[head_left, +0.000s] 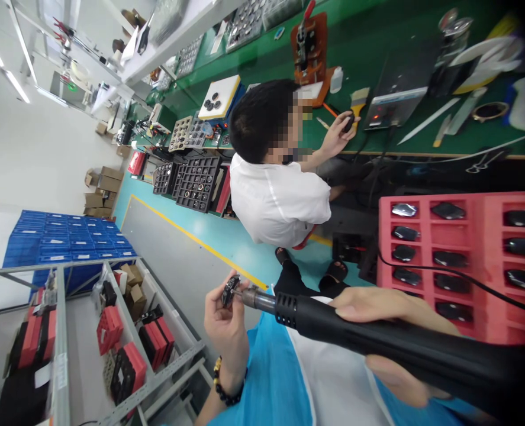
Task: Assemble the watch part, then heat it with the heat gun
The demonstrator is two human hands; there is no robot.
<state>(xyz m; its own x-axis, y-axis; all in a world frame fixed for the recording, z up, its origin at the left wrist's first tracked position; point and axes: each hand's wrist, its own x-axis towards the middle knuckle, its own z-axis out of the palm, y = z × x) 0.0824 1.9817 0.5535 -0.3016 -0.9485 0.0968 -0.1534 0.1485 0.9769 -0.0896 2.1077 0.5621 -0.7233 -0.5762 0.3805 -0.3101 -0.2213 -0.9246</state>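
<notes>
Your left hand (pixel 226 328) pinches a small dark part (pixel 230 290) between its fingertips, held over your lap. Your right hand (pixel 390 331) is wrapped around the black heat gun (pixel 377 340), its metal nozzle touching the part. A red tray (pixel 466 260) of dark parts sits just beside your right hand.

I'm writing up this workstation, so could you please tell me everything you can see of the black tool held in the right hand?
The black tool is a long, matte, plastic-looking barrel with a vented collar and a silvery metal nozzle. It lies nearly level, slanting up to the left. The right hand grips its body, thumb on top. Its nozzle tip meets a small dark part pinched in the left hand. Its rear end runs out of view at the right edge.
</notes>
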